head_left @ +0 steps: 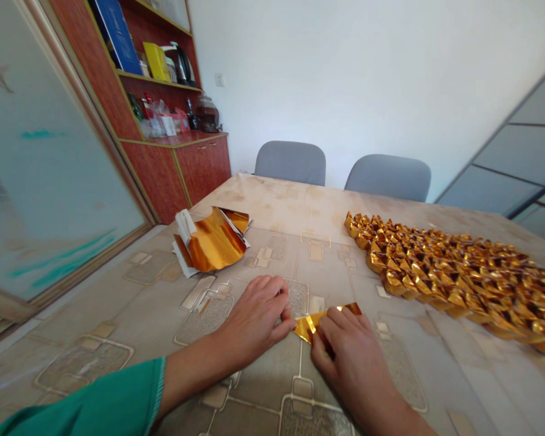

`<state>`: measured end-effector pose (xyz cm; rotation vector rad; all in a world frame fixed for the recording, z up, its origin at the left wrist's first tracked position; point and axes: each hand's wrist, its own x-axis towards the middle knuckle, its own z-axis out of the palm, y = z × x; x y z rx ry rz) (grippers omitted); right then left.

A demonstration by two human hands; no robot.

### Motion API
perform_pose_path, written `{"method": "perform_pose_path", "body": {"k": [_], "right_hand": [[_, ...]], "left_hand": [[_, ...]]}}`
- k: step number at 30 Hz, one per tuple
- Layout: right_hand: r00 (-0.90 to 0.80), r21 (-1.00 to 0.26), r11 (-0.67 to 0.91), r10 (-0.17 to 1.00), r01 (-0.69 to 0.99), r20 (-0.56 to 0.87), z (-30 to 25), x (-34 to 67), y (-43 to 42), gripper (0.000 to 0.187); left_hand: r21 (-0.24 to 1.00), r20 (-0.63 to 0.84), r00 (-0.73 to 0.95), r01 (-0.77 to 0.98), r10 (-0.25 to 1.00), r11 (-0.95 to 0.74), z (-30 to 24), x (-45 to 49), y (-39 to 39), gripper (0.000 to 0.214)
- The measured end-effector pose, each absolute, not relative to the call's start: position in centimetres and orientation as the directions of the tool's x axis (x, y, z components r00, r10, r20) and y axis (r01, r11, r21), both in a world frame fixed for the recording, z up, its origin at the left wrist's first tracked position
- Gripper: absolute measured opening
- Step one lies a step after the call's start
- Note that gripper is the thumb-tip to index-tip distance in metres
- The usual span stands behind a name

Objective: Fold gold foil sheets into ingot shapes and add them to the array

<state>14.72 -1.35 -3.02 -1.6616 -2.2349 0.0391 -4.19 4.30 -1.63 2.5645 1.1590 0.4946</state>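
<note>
A small sheet of gold foil paper [309,323] lies partly folded on the table [272,206] just in front of me. My left hand [257,318] pinches its left end with curled fingers. My right hand [349,351] presses down on its right part, fingers together, covering most of the sheet. A curled stack of loose gold foil sheets [213,242] rests to the far left of my hands. To the right, several folded gold paper ingots [458,275] lie in tight rows.
The table wears a beige patterned cover. Two grey chairs [290,162] stand at its far side. A red wooden cabinet [172,157] with bottles, a kettle and boxes stands at the back left, beside a frosted glass panel [49,169].
</note>
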Motion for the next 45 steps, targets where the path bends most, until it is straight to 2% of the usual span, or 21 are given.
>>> {"method": "perform_pose_path", "body": {"k": [8,13,15,17,19,21,22,27,31,34,38,45], "right_hand": [[-0.239,-0.286,0.348,0.903,0.893,0.356,-3.8,15.3,-1.7,0.011],[-0.307,-0.228,0.396,0.887,0.889,0.345,-3.9,16.0,-1.9,0.011],[-0.307,-0.217,0.388,0.894,0.896,0.327,-3.8,16.0,-1.9,0.011],[-0.293,-0.217,0.369,0.903,0.904,0.315,-3.7,15.8,-1.8,0.011],[-0.278,-0.218,0.353,0.909,0.91,0.31,-3.5,15.6,-1.7,0.012],[-0.264,-0.217,0.338,0.914,0.916,0.308,-3.3,15.4,-1.7,0.013],[-0.257,-0.218,0.33,0.917,0.918,0.303,-3.1,15.4,-1.7,0.013],[-0.261,-0.246,0.313,0.939,0.917,0.222,-2.4,15.6,-1.6,0.012],[-0.32,-0.281,0.366,0.927,0.887,0.196,-2.1,16.1,-1.6,0.007],[-0.378,-0.221,0.423,0.899,0.879,0.22,-2.2,16.3,-1.7,0.012],[-0.398,-0.137,0.439,0.883,0.888,0.249,-2.4,16.3,-1.7,0.013],[-0.405,-0.129,0.445,0.879,0.886,0.251,-1.9,16.2,-1.8,0.012]], "left_hand": [[0.416,0.191,0.57,0.691,0.8,-0.591,-1.6,-4.1,3.9,0.017],[0.408,0.234,0.571,0.677,0.787,-0.613,-2.1,-4.3,4.0,0.018],[0.365,0.278,0.579,0.674,0.766,-0.642,-2.0,-4.3,3.8,0.015],[0.266,0.361,0.629,0.638,0.688,-0.723,-1.9,-4.1,3.3,0.008],[0.136,0.422,0.724,0.545,0.546,-0.827,-1.8,-3.7,2.6,0.008],[0.057,0.409,0.807,0.444,0.426,-0.894,-1.9,-3.4,1.9,0.015],[0.039,0.39,0.822,0.436,0.415,-0.899,-2.1,-3.3,1.5,0.016],[0.046,0.321,0.821,0.485,0.473,-0.873,-3.2,-3.3,0.9,0.015],[0.039,0.276,0.825,0.503,0.493,-0.863,-2.9,-3.5,0.4,0.019],[0.054,0.269,0.796,0.55,0.542,-0.834,-2.5,-3.7,-0.3,0.033],[0.063,0.268,0.773,0.581,0.574,-0.811,-2.1,-4.5,-0.6,0.039],[0.094,0.306,0.704,0.647,0.641,-0.756,-2.3,-5.7,-0.8,0.045]]}}
